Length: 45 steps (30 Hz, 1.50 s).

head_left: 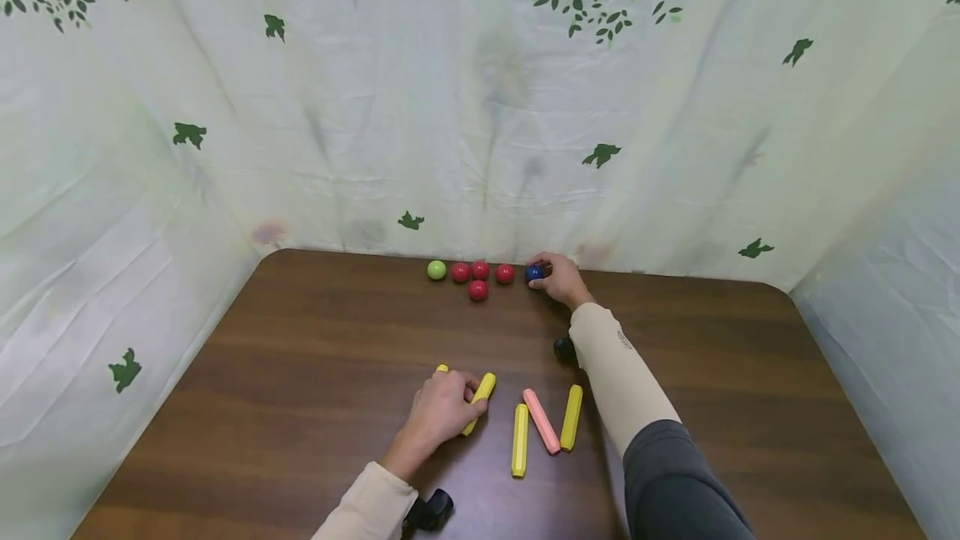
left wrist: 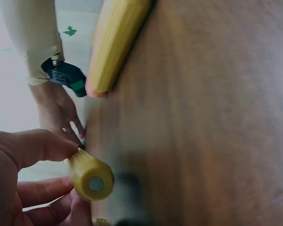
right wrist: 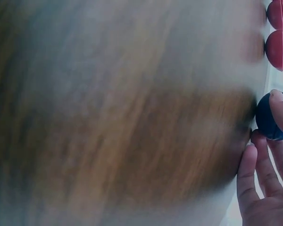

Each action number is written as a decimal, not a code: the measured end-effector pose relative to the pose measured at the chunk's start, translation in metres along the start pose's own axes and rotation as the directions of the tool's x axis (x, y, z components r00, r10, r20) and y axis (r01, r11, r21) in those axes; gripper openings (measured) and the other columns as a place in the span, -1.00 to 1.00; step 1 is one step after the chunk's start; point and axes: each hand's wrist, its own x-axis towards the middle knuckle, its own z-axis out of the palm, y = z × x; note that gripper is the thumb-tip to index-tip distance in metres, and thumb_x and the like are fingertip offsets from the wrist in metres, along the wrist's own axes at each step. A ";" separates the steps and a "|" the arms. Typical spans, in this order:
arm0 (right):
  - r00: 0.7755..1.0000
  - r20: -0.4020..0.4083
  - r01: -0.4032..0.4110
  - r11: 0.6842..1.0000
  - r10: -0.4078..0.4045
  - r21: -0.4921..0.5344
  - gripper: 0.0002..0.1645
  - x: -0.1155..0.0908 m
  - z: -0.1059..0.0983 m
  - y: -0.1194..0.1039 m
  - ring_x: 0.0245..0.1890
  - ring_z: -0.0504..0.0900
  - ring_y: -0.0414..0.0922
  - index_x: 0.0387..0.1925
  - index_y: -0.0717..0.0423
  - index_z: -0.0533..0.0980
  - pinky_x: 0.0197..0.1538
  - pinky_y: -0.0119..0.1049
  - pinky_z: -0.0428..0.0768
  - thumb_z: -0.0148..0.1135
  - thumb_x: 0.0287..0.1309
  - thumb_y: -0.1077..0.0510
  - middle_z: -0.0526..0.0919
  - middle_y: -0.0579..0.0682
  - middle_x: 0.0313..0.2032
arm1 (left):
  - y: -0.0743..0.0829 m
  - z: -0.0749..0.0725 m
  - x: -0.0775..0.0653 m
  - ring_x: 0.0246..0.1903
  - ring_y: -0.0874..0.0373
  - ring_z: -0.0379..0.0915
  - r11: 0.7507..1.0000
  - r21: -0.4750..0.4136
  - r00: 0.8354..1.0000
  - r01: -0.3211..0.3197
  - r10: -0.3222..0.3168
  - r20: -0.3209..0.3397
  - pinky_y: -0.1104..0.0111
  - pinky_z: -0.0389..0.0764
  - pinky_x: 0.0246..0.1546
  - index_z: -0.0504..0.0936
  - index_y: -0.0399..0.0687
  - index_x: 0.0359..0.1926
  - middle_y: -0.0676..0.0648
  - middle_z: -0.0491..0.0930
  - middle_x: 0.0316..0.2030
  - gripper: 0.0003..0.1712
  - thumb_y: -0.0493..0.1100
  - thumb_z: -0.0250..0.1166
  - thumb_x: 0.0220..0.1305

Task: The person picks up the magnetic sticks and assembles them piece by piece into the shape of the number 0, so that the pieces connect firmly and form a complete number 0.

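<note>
At the far edge of the table, my right hand (head_left: 562, 280) grips a blue ball (head_left: 533, 273) between thumb and fingers. Left of it stand several red balls (head_left: 505, 273), then a green ball (head_left: 437, 270). My left hand (head_left: 438, 408) pinches a yellow stick (head_left: 483, 388), nearer the table's front. The left wrist view shows a round silvery disc in the end of this yellow stick (left wrist: 80, 165). Beyond the left hand, the tip of another yellow stick (head_left: 442, 367) peeks out, mostly hidden by the hand.
Right of the left hand, a pink stick (head_left: 542, 422) lies slanted between two yellow sticks (head_left: 520, 440). Black wrist cameras (head_left: 431, 512) are strapped to both wrists. A white curtain (head_left: 450, 107) printed with leaves hangs behind the wooden table (head_left: 300, 373) and at its sides.
</note>
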 end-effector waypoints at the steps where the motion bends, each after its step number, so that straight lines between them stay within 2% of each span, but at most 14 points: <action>1: 1.000 -0.001 -0.001 1.000 0.001 0.005 -0.58 0.000 0.000 0.000 0.04 0.53 0.12 0.04 0.16 0.55 0.14 -0.04 0.49 0.36 0.11 0.29 0.56 0.19 0.06 | 0.000 -0.002 0.000 -0.62 0.28 0.30 1.000 -0.008 1.000 -0.015 0.015 -0.001 0.41 0.33 -0.67 0.69 0.01 -0.37 0.20 0.43 -0.61 -0.87 -0.11 0.41 0.00; 5: 1.000 -0.015 -0.003 1.000 0.003 0.014 -0.58 -0.001 0.000 0.000 0.04 0.53 0.12 0.04 0.16 0.56 0.14 -0.03 0.49 0.36 0.10 0.29 0.56 0.19 0.06 | 0.002 -0.014 0.007 -0.61 0.28 0.30 0.997 -0.044 0.998 -0.069 0.069 -0.001 0.43 0.34 -0.66 0.71 -0.03 -0.33 0.16 0.44 -0.60 -0.84 -0.13 0.38 0.01; 9: 1.000 -0.025 0.006 1.000 -0.005 0.022 -0.59 0.002 0.000 0.000 0.04 0.53 0.12 0.03 0.17 0.57 0.15 -0.04 0.48 0.37 0.09 0.29 0.58 0.18 0.04 | 0.003 -0.028 0.022 -0.52 0.25 0.41 0.989 -0.082 0.992 -0.122 0.123 0.003 0.42 0.46 -0.54 0.69 -0.14 -0.20 0.07 0.52 -0.50 -0.78 -0.18 0.36 0.11; 14: 0.998 -0.050 0.023 0.999 -0.022 0.023 -0.60 0.005 -0.004 -0.001 0.03 0.54 0.12 0.02 0.18 0.58 0.15 -0.03 0.47 0.37 0.09 0.31 0.60 0.18 0.01 | 0.001 -0.044 0.051 -0.36 0.14 0.47 0.976 -0.100 0.980 -0.195 0.198 0.030 0.33 0.55 -0.35 0.62 -0.24 -0.07 -0.05 0.54 -0.36 -0.75 -0.27 0.31 0.22; 18: 0.999 -0.049 0.015 0.999 -0.014 0.034 -0.59 0.007 -0.005 -0.002 0.03 0.54 0.12 0.01 0.17 0.59 0.16 -0.04 0.47 0.38 0.07 0.31 0.60 0.17 0.01 | -0.008 -0.048 0.076 -0.28 0.07 0.46 0.968 -0.123 0.970 -0.221 0.231 0.079 0.27 0.53 -0.24 0.60 -0.26 -0.04 -0.08 0.55 -0.33 -0.75 -0.30 0.27 0.26; 23: 0.999 -0.044 0.003 0.999 -0.001 0.034 -0.59 0.005 -0.006 0.001 0.04 0.54 0.12 0.00 0.16 0.60 0.16 -0.04 0.48 0.39 0.06 0.31 0.60 0.17 0.01 | -0.022 -0.044 0.102 -0.20 0.02 0.49 0.967 -0.172 0.964 -0.190 0.216 0.153 0.19 0.52 -0.11 0.59 -0.20 -0.01 -0.12 0.62 -0.22 -0.75 -0.27 0.24 0.29; 28: 0.999 -0.050 -0.013 0.999 0.015 0.047 -0.59 0.003 -0.007 0.003 0.04 0.53 0.12 0.01 0.16 0.59 0.16 -0.03 0.47 0.38 0.07 0.31 0.59 0.18 0.02 | -0.040 -0.039 0.122 -0.24 0.09 0.48 0.958 -0.266 0.965 -0.108 0.165 0.203 0.28 0.52 -0.17 0.64 -0.20 -0.03 -0.10 0.62 -0.23 -0.73 -0.24 0.30 0.25; 32: 0.999 -0.032 -0.027 0.998 0.029 0.064 -0.58 0.001 -0.004 0.003 0.03 0.53 0.11 0.02 0.15 0.59 0.15 -0.03 0.49 0.38 0.07 0.30 0.57 0.16 0.04 | -0.054 -0.033 0.131 -0.25 0.14 0.48 0.944 -0.323 0.966 -0.067 0.143 0.216 0.35 0.51 -0.18 0.68 -0.23 -0.08 -0.07 0.64 -0.25 -0.72 -0.24 0.37 0.18; 36: 0.999 -0.022 -0.032 0.998 0.033 0.061 -0.58 0.000 -0.002 0.003 0.02 0.54 0.11 0.02 0.15 0.59 0.13 -0.05 0.51 0.38 0.07 0.31 0.57 0.16 0.04 | -0.060 -0.031 0.136 -0.20 0.15 0.49 0.945 -0.322 0.959 -0.061 0.145 0.243 0.33 0.52 -0.12 0.69 -0.23 -0.08 -0.07 0.66 -0.19 -0.71 -0.26 0.39 0.15; 45: 0.999 -0.040 -0.030 0.997 0.033 0.066 -0.58 0.000 0.001 0.004 0.00 0.54 0.09 0.01 0.16 0.60 0.13 -0.06 0.50 0.39 0.05 0.31 0.59 0.15 0.03 | -0.055 -0.035 0.147 -0.15 0.09 0.46 0.963 -0.265 0.945 -0.050 0.132 0.299 0.24 0.50 -0.01 0.68 -0.22 -0.03 -0.11 0.65 -0.10 -0.69 -0.35 0.34 0.15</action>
